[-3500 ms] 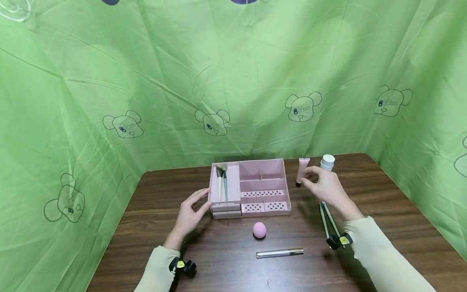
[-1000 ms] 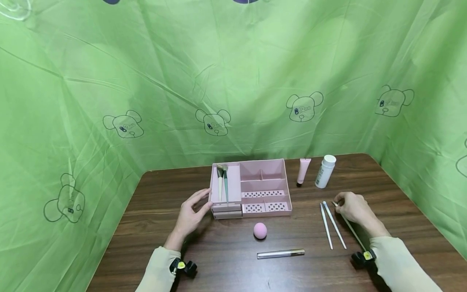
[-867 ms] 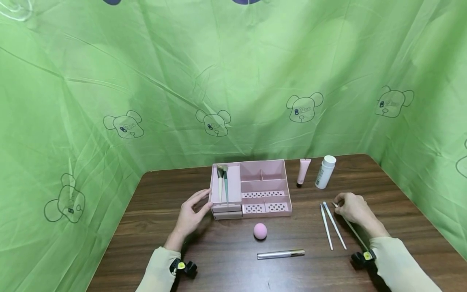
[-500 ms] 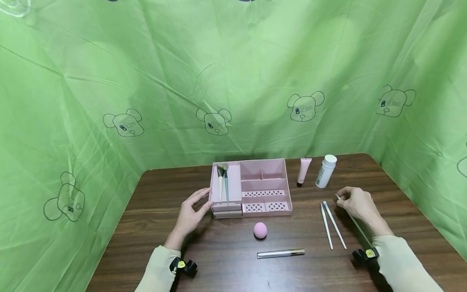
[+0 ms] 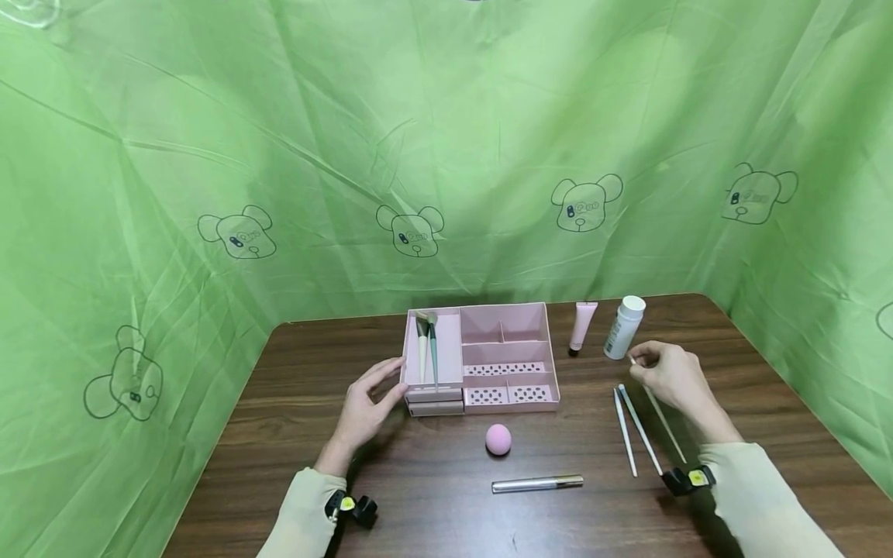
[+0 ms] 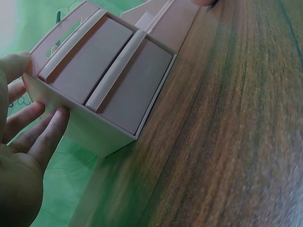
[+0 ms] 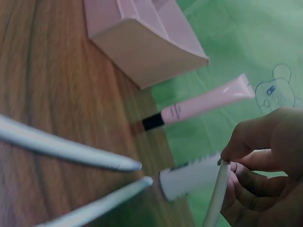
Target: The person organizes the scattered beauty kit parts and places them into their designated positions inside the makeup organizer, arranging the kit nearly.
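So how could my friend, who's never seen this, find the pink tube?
On the brown table is a pink box. Right of the box, between it and the white bottle, stands the tube. Its black cap is at the bottom, while the bottle's white cap is on top.

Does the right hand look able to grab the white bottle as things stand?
Probably not yet: the right hand is near the white bottle with the way seemingly free, but that hand pinches a white stick, which likely needs setting down first.
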`<act>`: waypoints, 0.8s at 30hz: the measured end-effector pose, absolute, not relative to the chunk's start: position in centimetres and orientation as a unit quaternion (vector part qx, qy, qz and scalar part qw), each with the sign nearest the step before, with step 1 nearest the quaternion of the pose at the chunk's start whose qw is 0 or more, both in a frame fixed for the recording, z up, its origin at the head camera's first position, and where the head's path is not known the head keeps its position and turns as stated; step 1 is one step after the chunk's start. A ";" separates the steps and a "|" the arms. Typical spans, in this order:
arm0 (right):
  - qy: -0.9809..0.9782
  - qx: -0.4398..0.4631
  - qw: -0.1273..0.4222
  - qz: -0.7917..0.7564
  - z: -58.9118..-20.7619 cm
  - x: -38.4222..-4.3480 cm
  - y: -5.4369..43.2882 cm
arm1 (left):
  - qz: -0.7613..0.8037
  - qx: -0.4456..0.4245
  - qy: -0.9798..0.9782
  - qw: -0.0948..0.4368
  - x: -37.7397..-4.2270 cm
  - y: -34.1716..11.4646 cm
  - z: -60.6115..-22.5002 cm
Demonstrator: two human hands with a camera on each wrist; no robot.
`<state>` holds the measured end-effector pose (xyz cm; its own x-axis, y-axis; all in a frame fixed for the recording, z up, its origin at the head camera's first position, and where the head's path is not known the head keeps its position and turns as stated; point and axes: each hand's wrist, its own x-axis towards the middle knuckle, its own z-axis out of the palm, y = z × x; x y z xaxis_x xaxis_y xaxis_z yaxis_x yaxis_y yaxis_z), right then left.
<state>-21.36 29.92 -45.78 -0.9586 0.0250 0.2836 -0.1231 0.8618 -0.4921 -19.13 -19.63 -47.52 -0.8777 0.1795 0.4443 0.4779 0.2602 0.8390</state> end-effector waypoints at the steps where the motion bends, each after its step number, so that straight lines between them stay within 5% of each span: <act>1: -0.954 0.026 0.140 0.264 -45.6 -21.4 29.7 | -0.571 -0.210 -0.783 0.130 -19.1 -19.7 -47.5; 24: -0.925 0.048 0.093 0.365 -42.0 -24.4 23.0 | -0.565 -0.205 -0.789 0.125 -19.0 -19.6 -47.2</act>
